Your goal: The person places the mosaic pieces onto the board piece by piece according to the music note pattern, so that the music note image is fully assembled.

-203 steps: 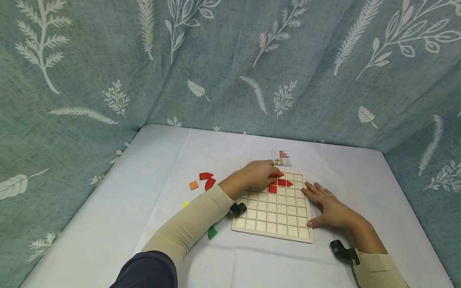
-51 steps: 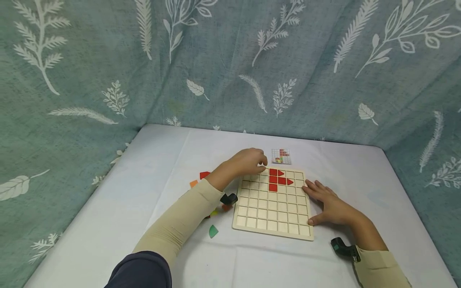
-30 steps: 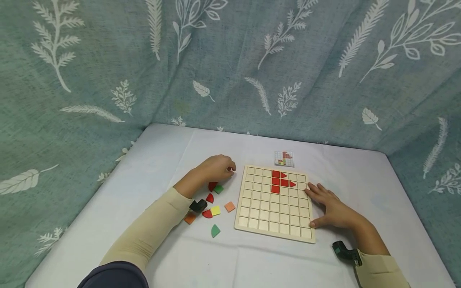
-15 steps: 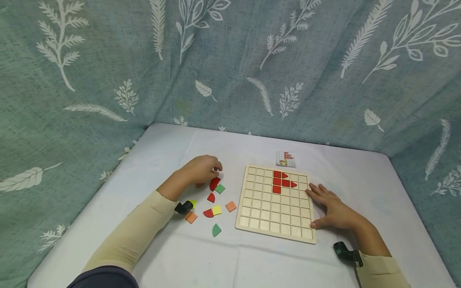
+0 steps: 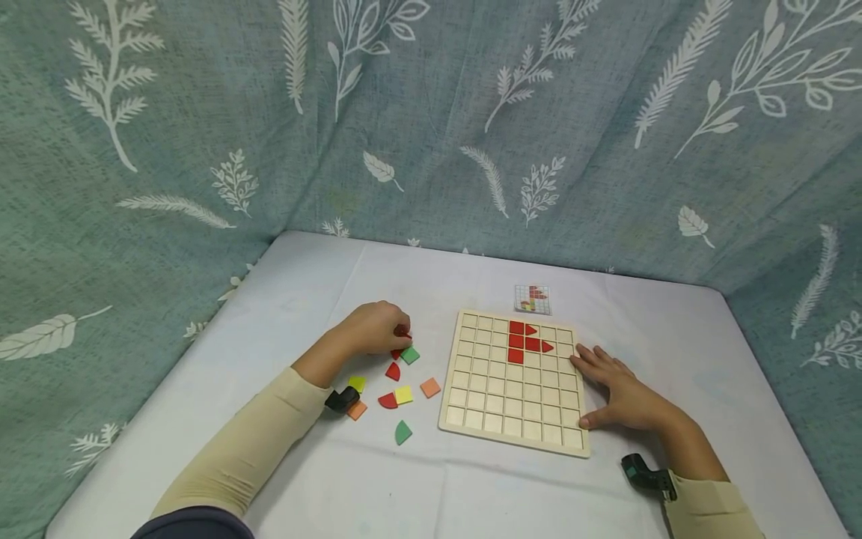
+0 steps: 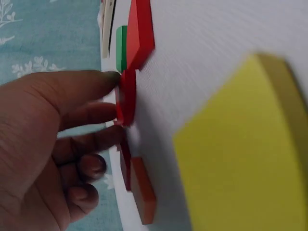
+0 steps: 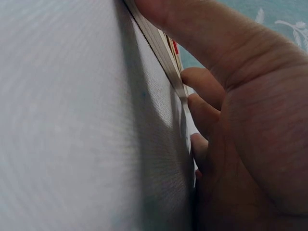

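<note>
In the head view my left hand [image 5: 372, 328] is over the loose tiles left of the board. The left wrist view shows its thumb and fingertips pinching a red tile [image 6: 128, 96] with a curved edge, close to the white cloth. A green tile [image 5: 410, 355] and another red tile [image 5: 393, 371] lie near it. My right hand [image 5: 622, 389] rests with spread fingers against the right edge of the pale wooden grid board [image 5: 494, 404]. Red squares [image 5: 515, 342] and red triangles [image 5: 548, 347] sit in cells of the board's upper part.
A small pattern card [image 5: 532, 299] lies just behind the board. Yellow tiles [image 5: 403, 394], orange tiles [image 5: 430, 387], a red quarter-circle [image 5: 387, 400] and a green quarter-circle [image 5: 402, 432] lie on the white cloth. A leaf-patterned curtain [image 5: 431, 135] hangs behind the table.
My left hand has gone from the board's upper left to the loose tiles and now pinches a red one. Another red square was added to the board's top row. My right hand stays put.
</note>
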`<action>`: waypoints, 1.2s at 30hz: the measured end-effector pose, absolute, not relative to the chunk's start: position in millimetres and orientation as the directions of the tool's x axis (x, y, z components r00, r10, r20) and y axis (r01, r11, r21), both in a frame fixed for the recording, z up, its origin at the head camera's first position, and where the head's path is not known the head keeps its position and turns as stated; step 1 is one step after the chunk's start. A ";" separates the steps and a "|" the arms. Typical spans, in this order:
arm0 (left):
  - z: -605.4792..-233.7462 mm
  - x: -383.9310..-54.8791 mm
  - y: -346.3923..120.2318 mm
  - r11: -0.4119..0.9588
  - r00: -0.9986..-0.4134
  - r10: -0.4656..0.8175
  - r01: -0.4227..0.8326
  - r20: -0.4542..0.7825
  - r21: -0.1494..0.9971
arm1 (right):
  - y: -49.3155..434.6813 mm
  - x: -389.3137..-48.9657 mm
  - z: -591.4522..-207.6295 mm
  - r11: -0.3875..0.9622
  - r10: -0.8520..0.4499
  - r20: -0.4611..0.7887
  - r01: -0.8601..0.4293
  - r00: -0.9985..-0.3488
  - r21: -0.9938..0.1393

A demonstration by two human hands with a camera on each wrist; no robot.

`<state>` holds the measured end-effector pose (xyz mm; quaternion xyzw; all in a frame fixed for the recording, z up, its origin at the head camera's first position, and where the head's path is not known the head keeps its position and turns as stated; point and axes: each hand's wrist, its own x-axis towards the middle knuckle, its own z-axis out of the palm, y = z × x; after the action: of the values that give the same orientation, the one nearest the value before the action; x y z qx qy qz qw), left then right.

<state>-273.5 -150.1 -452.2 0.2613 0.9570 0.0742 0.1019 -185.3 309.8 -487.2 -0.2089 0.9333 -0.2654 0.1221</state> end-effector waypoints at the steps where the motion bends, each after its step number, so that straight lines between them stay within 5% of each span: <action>1: -451.5 -272.7 -148.8 0.859 -0.849 0.504 0.474 -0.158 0.195 | 309.8 -185.3 -487.3 0.772 -0.454 -0.117 -0.324 -0.883 -0.548; 20: -442.6 -261.5 -144.2 0.935 -0.901 0.348 0.311 -0.261 0.172 | 305.1 -181.6 -489.8 0.772 -0.458 -0.113 -0.331 -0.882 -0.542; 29: -440.3 -263.0 -132.7 0.876 -0.877 0.458 0.418 -0.143 0.240 | 308.7 -182.0 -488.6 0.771 -0.460 -0.112 -0.334 -0.881 -0.541; 36: -429.3 -269.5 -102.6 0.765 -0.787 0.616 0.589 -0.027 0.261 | 310.3 -183.7 -486.1 0.782 -0.450 -0.110 -0.331 -0.886 -0.529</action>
<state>-269.5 -102.6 -429.3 0.3213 0.9377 0.1200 0.0555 -183.7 310.3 -486.1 -0.2082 0.9367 -0.2565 0.1160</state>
